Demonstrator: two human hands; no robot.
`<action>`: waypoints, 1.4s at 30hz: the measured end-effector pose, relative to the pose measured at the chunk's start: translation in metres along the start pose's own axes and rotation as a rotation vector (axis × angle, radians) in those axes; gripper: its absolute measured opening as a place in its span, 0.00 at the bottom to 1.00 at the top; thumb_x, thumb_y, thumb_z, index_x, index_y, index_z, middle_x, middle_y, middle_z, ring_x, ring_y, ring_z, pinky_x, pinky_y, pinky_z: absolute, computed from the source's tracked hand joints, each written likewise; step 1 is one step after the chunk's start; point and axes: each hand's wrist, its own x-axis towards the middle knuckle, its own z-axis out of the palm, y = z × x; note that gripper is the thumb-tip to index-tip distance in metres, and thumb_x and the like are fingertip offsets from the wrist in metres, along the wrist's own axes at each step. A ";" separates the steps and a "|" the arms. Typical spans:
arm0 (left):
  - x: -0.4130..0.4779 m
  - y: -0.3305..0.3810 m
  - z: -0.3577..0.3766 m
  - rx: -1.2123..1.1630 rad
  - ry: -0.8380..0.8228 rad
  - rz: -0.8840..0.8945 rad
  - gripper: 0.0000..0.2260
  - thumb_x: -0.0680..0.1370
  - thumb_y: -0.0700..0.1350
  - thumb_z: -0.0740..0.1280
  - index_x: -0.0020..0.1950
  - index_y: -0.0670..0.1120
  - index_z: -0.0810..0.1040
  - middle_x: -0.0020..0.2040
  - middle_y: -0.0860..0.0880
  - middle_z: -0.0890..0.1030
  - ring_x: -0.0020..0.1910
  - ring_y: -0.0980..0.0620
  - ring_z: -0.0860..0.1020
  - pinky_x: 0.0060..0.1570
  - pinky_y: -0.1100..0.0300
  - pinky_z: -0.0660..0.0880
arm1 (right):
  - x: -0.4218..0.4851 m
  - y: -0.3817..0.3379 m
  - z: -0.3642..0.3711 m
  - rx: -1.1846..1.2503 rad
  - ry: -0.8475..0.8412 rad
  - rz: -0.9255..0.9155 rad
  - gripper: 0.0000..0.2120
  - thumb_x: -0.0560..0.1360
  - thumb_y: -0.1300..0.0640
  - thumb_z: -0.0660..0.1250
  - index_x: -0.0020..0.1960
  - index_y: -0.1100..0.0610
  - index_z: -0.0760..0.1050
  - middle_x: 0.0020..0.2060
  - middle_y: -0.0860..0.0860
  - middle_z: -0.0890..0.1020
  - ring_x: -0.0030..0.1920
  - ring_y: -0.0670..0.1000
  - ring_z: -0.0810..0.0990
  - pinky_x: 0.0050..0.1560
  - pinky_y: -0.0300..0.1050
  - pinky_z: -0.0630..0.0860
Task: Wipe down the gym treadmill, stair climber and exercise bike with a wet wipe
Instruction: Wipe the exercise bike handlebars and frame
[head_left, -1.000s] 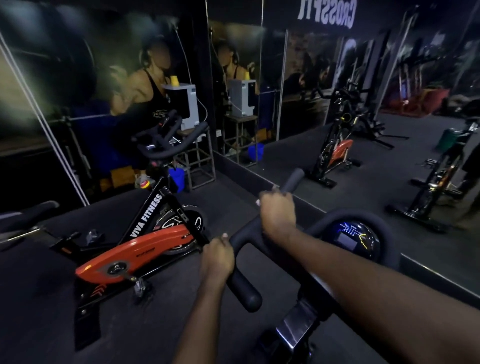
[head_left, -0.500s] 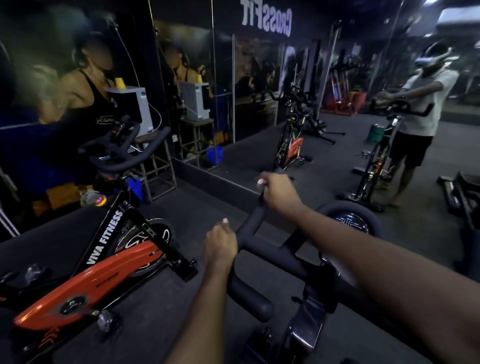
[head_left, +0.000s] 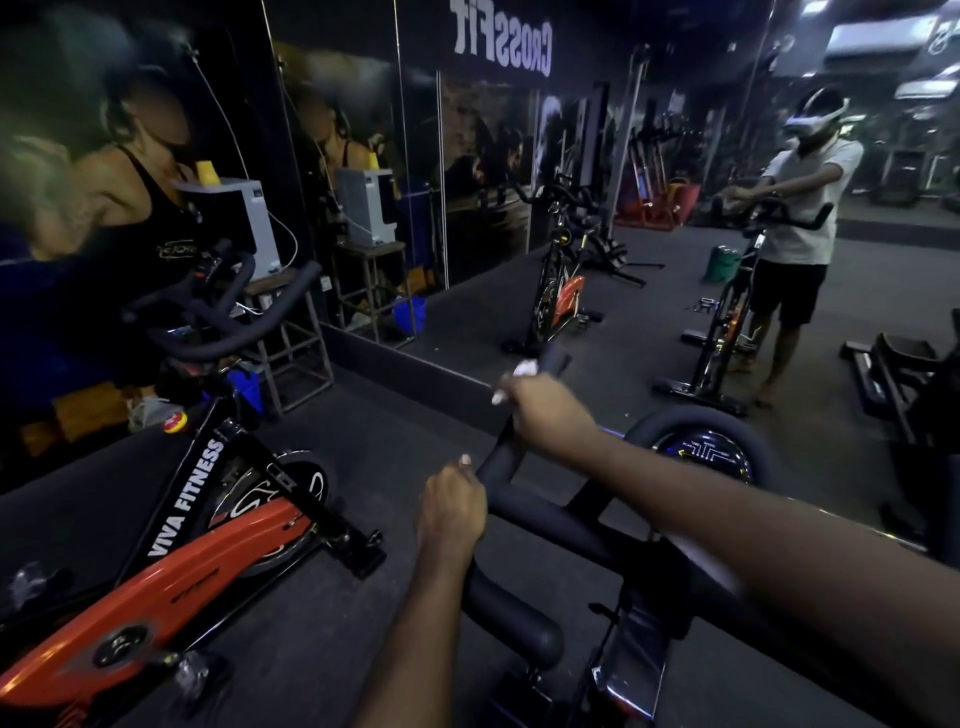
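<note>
I stand at a black exercise bike whose handlebar (head_left: 545, 514) runs from the lower middle up toward the mirror. My right hand (head_left: 545, 410) grips the far arm of the bar just below its tip. A scrap of white wet wipe (head_left: 524, 368) sticks out above the fingers. My left hand (head_left: 452, 512) grips the near bend of the same bar, thumb on top. The bike's flywheel (head_left: 701, 457) with glowing marks sits beyond my right forearm.
A second bike (head_left: 171, 566), orange and black and marked VIVA FITNESS, stands close on my left. A mirror wall (head_left: 649, 291) ahead reflects me, the bikes and a green bucket (head_left: 723, 262). A grey machine on a metal stand (head_left: 291, 338) and a blue bucket (head_left: 247, 384) are at the back left.
The view has swung to the right, bringing my reflection into the mirror. My right hand has slid a little along the bar's far arm. My left hand keeps its grip.
</note>
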 end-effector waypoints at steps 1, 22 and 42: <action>-0.001 0.000 0.000 -0.011 0.002 0.003 0.22 0.87 0.52 0.51 0.64 0.39 0.78 0.61 0.36 0.80 0.61 0.36 0.78 0.54 0.52 0.71 | 0.014 0.006 -0.011 0.001 0.122 0.066 0.14 0.76 0.66 0.61 0.57 0.57 0.79 0.55 0.59 0.78 0.53 0.62 0.80 0.52 0.52 0.76; -0.006 0.004 -0.007 0.109 -0.009 -0.018 0.14 0.84 0.42 0.54 0.66 0.40 0.72 0.57 0.40 0.81 0.48 0.44 0.79 0.41 0.55 0.69 | 0.065 0.020 -0.042 -0.473 -0.063 0.001 0.08 0.79 0.60 0.63 0.52 0.60 0.80 0.51 0.59 0.84 0.56 0.61 0.81 0.57 0.51 0.70; -0.007 0.005 -0.007 0.155 0.013 0.010 0.16 0.84 0.41 0.54 0.69 0.40 0.70 0.55 0.40 0.81 0.47 0.44 0.80 0.39 0.53 0.71 | 0.063 0.044 -0.001 0.322 0.361 0.494 0.16 0.78 0.67 0.59 0.58 0.58 0.81 0.55 0.62 0.83 0.57 0.63 0.80 0.54 0.46 0.73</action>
